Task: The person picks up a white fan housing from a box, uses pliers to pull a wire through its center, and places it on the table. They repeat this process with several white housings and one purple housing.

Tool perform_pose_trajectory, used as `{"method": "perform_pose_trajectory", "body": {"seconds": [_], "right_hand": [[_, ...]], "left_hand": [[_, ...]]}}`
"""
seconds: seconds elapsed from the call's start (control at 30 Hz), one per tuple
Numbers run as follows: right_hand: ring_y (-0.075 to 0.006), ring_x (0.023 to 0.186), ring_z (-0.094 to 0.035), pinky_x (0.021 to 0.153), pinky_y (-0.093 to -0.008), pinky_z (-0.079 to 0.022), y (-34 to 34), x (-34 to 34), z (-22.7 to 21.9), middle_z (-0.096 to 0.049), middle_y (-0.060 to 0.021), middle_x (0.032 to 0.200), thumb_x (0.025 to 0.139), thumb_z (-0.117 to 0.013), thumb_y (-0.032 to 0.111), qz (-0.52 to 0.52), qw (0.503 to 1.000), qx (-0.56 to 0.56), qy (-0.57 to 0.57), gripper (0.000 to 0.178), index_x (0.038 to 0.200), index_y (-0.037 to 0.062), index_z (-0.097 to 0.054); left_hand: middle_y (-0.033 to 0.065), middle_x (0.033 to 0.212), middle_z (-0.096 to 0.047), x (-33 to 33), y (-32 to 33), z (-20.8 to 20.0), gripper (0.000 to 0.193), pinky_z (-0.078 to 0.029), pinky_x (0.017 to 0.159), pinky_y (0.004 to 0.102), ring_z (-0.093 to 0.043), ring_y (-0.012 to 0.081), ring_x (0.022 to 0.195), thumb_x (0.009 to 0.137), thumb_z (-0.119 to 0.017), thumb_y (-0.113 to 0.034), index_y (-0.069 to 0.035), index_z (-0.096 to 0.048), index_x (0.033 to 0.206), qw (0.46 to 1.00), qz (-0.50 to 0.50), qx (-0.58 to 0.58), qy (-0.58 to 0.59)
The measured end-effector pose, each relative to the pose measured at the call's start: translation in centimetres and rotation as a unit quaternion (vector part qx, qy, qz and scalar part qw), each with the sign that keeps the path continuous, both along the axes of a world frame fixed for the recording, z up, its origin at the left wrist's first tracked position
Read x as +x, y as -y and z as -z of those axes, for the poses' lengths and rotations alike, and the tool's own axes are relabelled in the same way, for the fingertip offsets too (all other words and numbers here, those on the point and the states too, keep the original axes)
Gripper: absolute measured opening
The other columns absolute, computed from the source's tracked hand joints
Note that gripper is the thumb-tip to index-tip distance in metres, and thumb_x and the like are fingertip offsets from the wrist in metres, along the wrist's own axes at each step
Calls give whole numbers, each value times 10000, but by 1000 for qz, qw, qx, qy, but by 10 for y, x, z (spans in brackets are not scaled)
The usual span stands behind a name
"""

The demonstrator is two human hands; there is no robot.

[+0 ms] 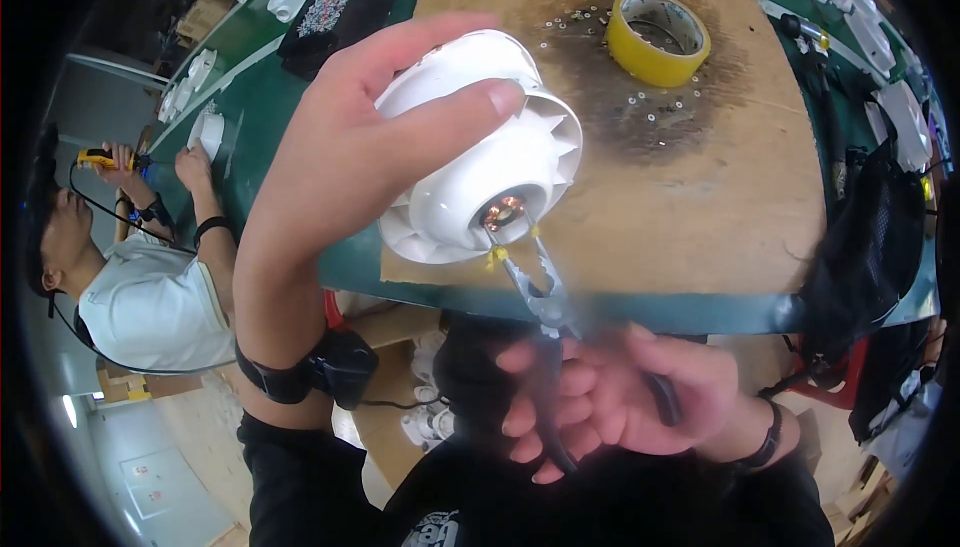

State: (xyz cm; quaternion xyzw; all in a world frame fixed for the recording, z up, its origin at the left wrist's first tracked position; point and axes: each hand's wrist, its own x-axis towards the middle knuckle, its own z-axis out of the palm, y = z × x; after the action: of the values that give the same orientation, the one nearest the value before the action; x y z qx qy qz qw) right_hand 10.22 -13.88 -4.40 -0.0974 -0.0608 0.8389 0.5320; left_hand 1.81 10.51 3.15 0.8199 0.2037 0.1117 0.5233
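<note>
My left hand [350, 137] is wrapped round a white plastic fan wheel [440, 197] with curved vanes, thumb across its upper side. The wheel is tilted, and its hub opening faces me, showing copper-coloured metal [505, 209] inside. My right hand [620, 387] holds a pair of pliers [545, 309] by the dark handles, palm turned up and slightly blurred. The plier jaws are spread, their tips at the rim of the hub opening. Yellow bits [496, 257] show on the jaws. Whether the tips grip anything inside cannot be made out.
A brown cardboard sheet [690, 217] covers the green table [690, 312]. On it lie a yellow tape roll [658, 62] and scattered small washers. A black bin [338, 25] of small metal parts stands at the far left. A black bag [870, 227] lies right; a co-worker [150, 297] works at left.
</note>
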Motion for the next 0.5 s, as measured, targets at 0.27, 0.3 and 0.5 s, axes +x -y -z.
{"method": "perform_pose_trajectory", "body": {"seconds": [0.27, 0.3, 0.5], "right_hand": [[-393, 1258, -489, 1024, -528, -410, -2, 4, -4, -472, -255, 1349, 928, -435, 542, 1, 999, 8, -38, 872, 1519, -50, -186], [-373, 1232, -496, 1003, -513, -421, -1, 5, -5, -471, -236, 1328, 903, -453, 530, 0, 998, 24, -52, 888, 1520, -50, -185], [-279, 1124, -498, 970, -441, -412, -4, -17, 11, -466, -122, 1172, 820, -550, 392, 59, 952, 62, -293, 799, 1472, 10, -289]], "left_hand": [[71, 1172, -646, 1, 9, -8, 509, -484, 929, 279, -615, 139, 1055, 888, -670, -175, -26, -546, 1358, 1000, -1, 13, -20], [70, 1174, -642, 0, 11, -11, 515, -483, 928, 278, -611, 138, 1056, 886, -672, -170, -27, -539, 1364, 999, -4, 16, -28], [73, 1174, -634, 2, 11, -12, 534, -475, 928, 275, -603, 135, 1054, 886, -673, -160, -23, -516, 1378, 999, 6, 10, -36]]}}
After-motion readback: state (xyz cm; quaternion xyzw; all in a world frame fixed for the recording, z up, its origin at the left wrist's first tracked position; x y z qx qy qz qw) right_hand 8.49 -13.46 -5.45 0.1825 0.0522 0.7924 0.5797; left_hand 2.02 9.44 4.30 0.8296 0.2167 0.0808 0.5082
